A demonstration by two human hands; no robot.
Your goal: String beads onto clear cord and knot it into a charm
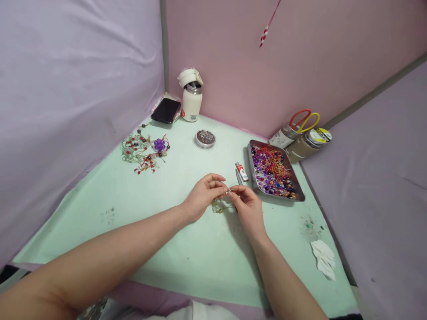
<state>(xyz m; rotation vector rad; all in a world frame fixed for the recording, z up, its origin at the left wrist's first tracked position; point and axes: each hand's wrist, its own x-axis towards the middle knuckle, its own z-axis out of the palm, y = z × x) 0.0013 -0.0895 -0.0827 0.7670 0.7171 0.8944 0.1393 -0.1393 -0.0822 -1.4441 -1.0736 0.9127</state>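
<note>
Over the middle of the pale green tabletop (160, 240), my left hand (205, 193) pinches a thin greenish cord (228, 191) between thumb and forefinger. My right hand (247, 205) meets it from the other side, its thumb and fingertips closed on the same cord. Below the fingertips hangs a small cluster of clear and yellowish beads (218, 206), partly hidden by my left hand. Just beyond my right hand lie a red and white lighter (242, 172) and a small metal tool (238, 176), whose kind I cannot make out.
A metal tray (302, 195) of beads and cords stands right. Behind it are scissors (308, 121) in a can and a jar (305, 146). Beaded strings (143, 151), a phone (166, 110), an open bottle (192, 104) and a round container (205, 138) lie farther back. Crumpled tissue (323, 259) lies right.
</note>
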